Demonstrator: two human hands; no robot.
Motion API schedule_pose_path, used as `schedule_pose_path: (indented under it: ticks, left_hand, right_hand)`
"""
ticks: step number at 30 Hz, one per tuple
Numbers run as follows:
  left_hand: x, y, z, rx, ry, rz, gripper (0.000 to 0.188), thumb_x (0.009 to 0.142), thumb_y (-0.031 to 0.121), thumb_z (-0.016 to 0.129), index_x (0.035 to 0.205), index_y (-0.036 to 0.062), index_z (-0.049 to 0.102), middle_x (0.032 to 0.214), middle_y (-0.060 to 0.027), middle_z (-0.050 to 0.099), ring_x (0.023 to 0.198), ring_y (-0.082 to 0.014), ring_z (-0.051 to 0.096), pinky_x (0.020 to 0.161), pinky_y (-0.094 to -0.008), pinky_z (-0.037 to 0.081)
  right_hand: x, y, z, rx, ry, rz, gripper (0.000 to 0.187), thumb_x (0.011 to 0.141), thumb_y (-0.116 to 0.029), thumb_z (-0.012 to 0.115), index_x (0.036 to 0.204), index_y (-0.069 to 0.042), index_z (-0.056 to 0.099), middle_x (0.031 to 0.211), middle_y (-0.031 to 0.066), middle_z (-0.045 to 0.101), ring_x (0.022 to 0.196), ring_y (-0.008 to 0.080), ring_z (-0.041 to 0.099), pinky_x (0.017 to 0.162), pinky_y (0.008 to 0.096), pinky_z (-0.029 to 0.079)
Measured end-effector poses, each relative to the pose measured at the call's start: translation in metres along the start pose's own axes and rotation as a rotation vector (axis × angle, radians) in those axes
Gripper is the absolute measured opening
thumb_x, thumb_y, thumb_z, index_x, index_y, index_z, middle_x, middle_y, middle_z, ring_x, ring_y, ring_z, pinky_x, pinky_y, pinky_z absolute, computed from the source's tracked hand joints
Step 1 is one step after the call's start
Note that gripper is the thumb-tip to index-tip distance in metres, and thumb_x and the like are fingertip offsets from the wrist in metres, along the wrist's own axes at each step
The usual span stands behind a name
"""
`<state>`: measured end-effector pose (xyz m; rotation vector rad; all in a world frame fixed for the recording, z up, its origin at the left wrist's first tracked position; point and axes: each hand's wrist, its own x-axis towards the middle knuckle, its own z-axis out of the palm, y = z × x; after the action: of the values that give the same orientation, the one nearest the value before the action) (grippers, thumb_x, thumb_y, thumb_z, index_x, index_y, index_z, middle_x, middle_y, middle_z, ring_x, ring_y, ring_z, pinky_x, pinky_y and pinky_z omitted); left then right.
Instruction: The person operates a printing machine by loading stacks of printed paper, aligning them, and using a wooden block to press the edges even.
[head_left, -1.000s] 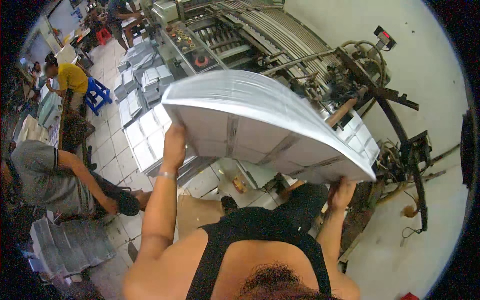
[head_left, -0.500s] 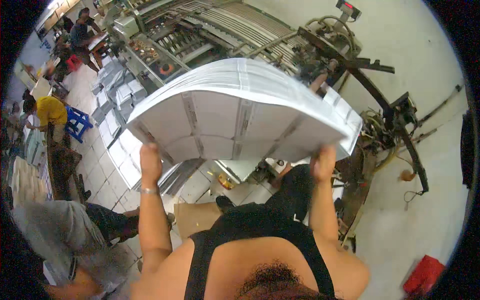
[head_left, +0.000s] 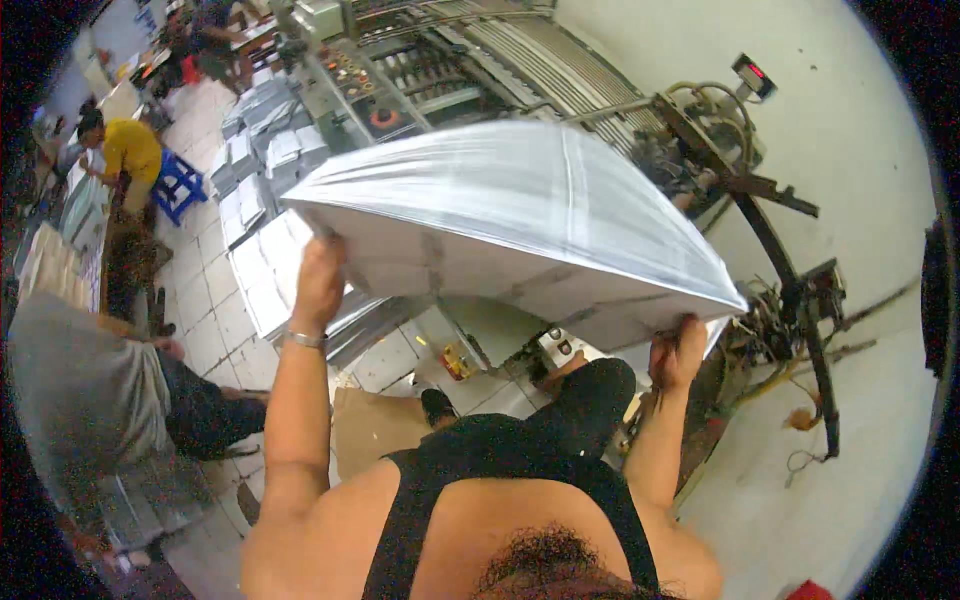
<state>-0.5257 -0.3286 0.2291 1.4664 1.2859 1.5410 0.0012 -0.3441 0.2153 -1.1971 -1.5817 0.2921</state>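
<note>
A thick stack of large printed paper sheets point(head_left: 500, 205) spans the space in front of me, bowed upward along its middle and blurred by motion. At its left near corner my left hand point(head_left: 321, 280) is closed on the edge, a band round the wrist. My right hand point(head_left: 680, 352) grips the right near corner, with the fingers partly hidden beneath the sheets. The stack's near side shows pale panels with darker printed strips. Under and behind its left end lie more piled white sheets point(head_left: 268, 275).
Beyond the stack stands a large machine point(head_left: 450, 75) with rollers and rails. A metal arm frame point(head_left: 765, 230) juts out at right, by the wall. A person in grey point(head_left: 90, 390) is close at left; another in yellow point(head_left: 135, 150) sits farther off. Brown cardboard point(head_left: 375, 425) lies on the tiled floor.
The stack has tilted, its left end rising and its right end dropping, and its near face shows less. My left hand has risen and my right hand has lowered and moved right.
</note>
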Motion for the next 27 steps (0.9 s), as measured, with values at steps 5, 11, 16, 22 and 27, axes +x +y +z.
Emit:
schedule_pose_path:
  ticks: [5, 11, 16, 22, 27]
  left_hand:
    - [0.007, -0.008, 0.008, -0.367, 0.045, 0.003, 0.052, 0.077, 0.006, 0.058, 0.128, 0.0018, 0.046, 0.116, -0.0069, 0.056, 0.109, -0.0188, 0.05, 0.094, -0.0327, 0.039]
    - [0.018, 0.002, 0.003, -0.395, -0.11, -0.126, 0.055, 0.077, 0.007, 0.063, 0.13, 0.0042, 0.047, 0.119, -0.0067, 0.057, 0.108, -0.016, 0.054, 0.093, -0.032, 0.043]
    - [0.034, 0.012, 0.006, -0.291, -0.169, -0.234, 0.046, 0.081, 0.007, 0.068, 0.124, 0.0, 0.052, 0.12, -0.0085, 0.06, 0.113, -0.0193, 0.053, 0.1, -0.0358, 0.039]
    - [0.038, 0.01, -0.003, -0.485, -0.177, -0.035, 0.042, 0.087, 0.014, 0.061, 0.125, 0.0007, 0.049, 0.119, -0.0084, 0.059, 0.11, -0.0174, 0.053, 0.097, -0.0328, 0.039]
    - [0.026, 0.003, 0.001, -0.394, -0.158, -0.134, 0.051, 0.082, 0.018, 0.068, 0.126, -0.0011, 0.05, 0.124, -0.0106, 0.059, 0.114, -0.0229, 0.054, 0.101, -0.0363, 0.038]
  right_hand:
    - [0.001, 0.011, 0.012, 0.518, -0.128, 0.273, 0.052, 0.092, -0.019, 0.059, 0.137, -0.002, 0.039, 0.137, 0.0101, 0.047, 0.125, 0.0269, 0.044, 0.106, 0.0407, 0.033]
    - [0.015, 0.011, 0.024, 0.629, -0.064, 0.29, 0.049, 0.09, -0.018, 0.061, 0.132, 0.0, 0.043, 0.131, 0.0129, 0.05, 0.121, 0.0264, 0.047, 0.104, 0.0388, 0.035]
    - [0.022, -0.013, 0.031, 0.473, 0.05, 0.404, 0.043, 0.088, -0.014, 0.065, 0.122, 0.002, 0.044, 0.116, 0.0113, 0.055, 0.107, 0.0218, 0.05, 0.096, 0.0367, 0.037]
    - [0.022, -0.029, 0.024, 0.755, 0.023, 0.317, 0.048, 0.082, -0.01, 0.068, 0.122, 0.001, 0.045, 0.114, 0.0111, 0.056, 0.101, 0.0224, 0.053, 0.09, 0.0366, 0.042]
    - [0.013, -0.029, 0.032, 0.596, 0.016, 0.4, 0.041, 0.086, -0.006, 0.065, 0.122, 0.002, 0.047, 0.115, 0.0107, 0.057, 0.105, 0.0211, 0.053, 0.093, 0.0365, 0.041]
